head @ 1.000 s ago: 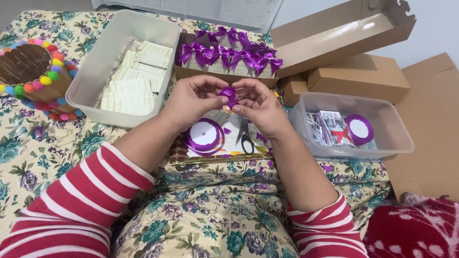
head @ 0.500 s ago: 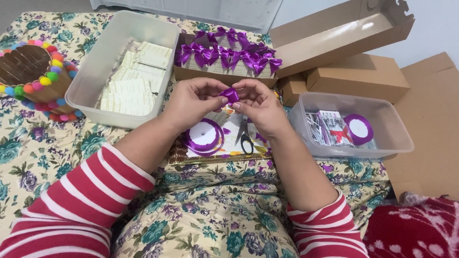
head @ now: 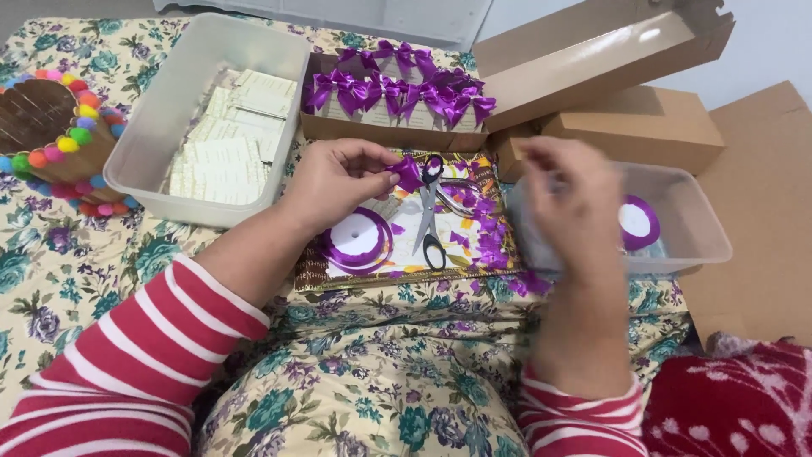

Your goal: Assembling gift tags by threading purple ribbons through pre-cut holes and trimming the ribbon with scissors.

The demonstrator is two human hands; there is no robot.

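Purple satin bow [head: 408, 173] pinched in left hand's [head: 334, 182] fingertips above scissors [head: 431, 211], right hand [head: 571, 203] blurred, loosely open, empty; liable to unravel or drop among ribbon scraps [head: 486, 241].

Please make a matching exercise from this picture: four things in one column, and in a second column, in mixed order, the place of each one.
Things:
1. small purple bow
2. scissors
3. white cards
4. row of purple bows

Places:
A. in the clear plastic tub on the left
B. pinched in the fingers of the left hand
C. in the open cardboard box
D. lying on the patterned board, beside the ribbon spool

Pairs: 1-B, 2-D, 3-A, 4-C
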